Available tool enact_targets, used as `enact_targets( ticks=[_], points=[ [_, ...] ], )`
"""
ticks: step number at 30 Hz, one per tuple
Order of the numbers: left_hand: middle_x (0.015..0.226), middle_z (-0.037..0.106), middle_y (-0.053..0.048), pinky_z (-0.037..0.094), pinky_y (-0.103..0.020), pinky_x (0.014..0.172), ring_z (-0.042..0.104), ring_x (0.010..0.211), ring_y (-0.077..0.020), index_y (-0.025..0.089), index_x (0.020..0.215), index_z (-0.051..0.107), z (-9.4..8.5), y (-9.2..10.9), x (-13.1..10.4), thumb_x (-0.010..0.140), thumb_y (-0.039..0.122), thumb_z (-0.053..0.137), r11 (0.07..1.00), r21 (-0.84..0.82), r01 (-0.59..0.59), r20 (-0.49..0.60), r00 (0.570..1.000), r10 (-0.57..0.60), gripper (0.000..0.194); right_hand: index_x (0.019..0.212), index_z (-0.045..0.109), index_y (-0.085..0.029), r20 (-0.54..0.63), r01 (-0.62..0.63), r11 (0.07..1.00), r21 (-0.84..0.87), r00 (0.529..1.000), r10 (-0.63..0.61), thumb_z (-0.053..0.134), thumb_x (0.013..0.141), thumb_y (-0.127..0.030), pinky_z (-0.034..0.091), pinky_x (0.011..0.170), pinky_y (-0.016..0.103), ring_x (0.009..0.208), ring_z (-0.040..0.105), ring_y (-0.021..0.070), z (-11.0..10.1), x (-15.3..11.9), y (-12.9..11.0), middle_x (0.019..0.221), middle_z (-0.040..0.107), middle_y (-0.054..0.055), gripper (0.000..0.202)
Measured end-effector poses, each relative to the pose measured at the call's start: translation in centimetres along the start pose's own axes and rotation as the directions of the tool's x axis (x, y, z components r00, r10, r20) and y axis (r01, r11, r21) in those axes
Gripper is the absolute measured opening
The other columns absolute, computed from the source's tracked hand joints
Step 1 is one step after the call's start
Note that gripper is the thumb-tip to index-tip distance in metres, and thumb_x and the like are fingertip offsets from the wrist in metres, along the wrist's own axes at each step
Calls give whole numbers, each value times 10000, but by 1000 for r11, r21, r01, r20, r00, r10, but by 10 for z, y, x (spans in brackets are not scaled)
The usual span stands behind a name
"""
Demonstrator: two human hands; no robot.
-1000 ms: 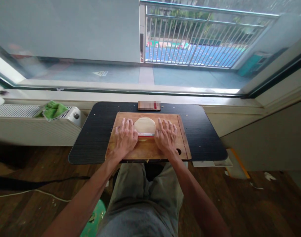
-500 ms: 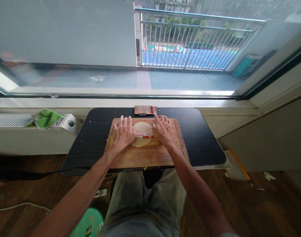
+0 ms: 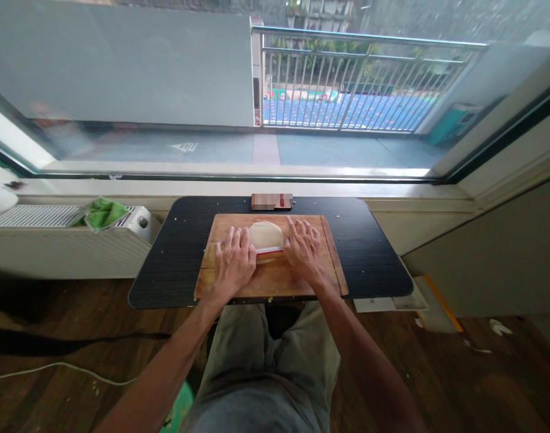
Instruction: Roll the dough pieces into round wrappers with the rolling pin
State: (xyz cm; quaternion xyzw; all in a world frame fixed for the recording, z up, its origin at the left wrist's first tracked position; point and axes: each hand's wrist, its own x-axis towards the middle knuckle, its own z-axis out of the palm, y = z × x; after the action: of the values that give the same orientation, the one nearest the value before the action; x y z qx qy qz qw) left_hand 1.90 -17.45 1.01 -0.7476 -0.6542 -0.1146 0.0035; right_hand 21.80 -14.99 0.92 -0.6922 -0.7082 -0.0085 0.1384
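A pale, flat round of dough point(image 3: 265, 234) lies on a wooden board point(image 3: 275, 288). Across its near part runs a slim white and red bar point(image 3: 269, 250), its ends hidden by my hands. My left hand point(image 3: 235, 255) rests over the left end, palm down with fingers stretched forward. Over the right end lies my right hand point(image 3: 303, 243), also palm down, its fingers extended and slightly spread. Neither hand has its fingers wrapped round the bar. A thin strip of dough shows on the near side of it.
The board sits on a black table point(image 3: 161, 258) with small crumbs. A phone-like object point(image 3: 271, 201) lies beyond the board, at the table's far edge. A green cloth point(image 3: 104, 213) is on the radiator point(image 3: 76, 252) at the left, and a window stands ahead.
The bar has come nearer to my body over the dough and turned, so its printed face no longer shows. Both hands have moved with it. The camera view has shifted slightly.
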Motion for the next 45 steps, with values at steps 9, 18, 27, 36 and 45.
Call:
enact_targets(
  ticks=[9, 18, 27, 36, 45],
  points=[
    [1732, 496, -165, 387, -613, 1288, 366, 1664, -356, 152, 1659, 518, -2, 2, -4, 1109, 338, 323, 999, -32, -2, -21, 1000, 1, 612, 1739, 406, -231, -105, 0, 999, 47, 994, 5, 417, 1131, -346, 351, 1203, 508, 1466, 507, 350, 3, 1, -1, 1554, 651, 168, 619],
    [1660, 579, -182, 390, -646, 1270, 447, 1604, -397, 155, 1601, 583, 0, 0, 27, 1079, 305, 370, 998, -56, 31, -65, 997, -34, 584, 1746, 362, -235, -76, 15, 992, 125, 997, -6, 346, 1161, -442, 400, 1108, 483, 1305, 541, 334, 10, 53, 2, 1431, 686, 169, 621],
    [1500, 684, -210, 471, -573, 1172, 586, 1438, -389, 128, 1573, 590, -3, -7, 53, 1077, 309, 387, 1000, 14, 23, -36, 999, -23, 566, 1709, 408, -225, -85, 4, 980, 200, 996, 13, 239, 1183, -452, 422, 1073, 511, 1271, 557, 354, 15, 85, -3, 1433, 687, 185, 597],
    [1401, 740, -194, 490, -540, 1170, 669, 1318, -366, 154, 1399, 713, -1, -19, 66, 1066, 324, 411, 995, -98, 11, 5, 1000, -11, 482, 1212, 800, -256, -12, 341, 889, 305, 935, -354, 543, 1151, -360, 444, 1095, 427, 1248, 638, 259, 3, 65, 19, 1313, 780, 87, 284],
    [1373, 798, -107, 507, -392, 1227, 719, 1327, -253, 182, 1269, 788, 3, -82, 63, 1006, 319, 384, 841, -541, 12, 128, 989, 68, 501, 1187, 798, -249, 86, 547, 738, 395, 778, -623, 775, 996, -242, 472, 1052, 374, 1147, 679, 230, -15, 36, 51, 1206, 784, 66, 193]
  ],
)
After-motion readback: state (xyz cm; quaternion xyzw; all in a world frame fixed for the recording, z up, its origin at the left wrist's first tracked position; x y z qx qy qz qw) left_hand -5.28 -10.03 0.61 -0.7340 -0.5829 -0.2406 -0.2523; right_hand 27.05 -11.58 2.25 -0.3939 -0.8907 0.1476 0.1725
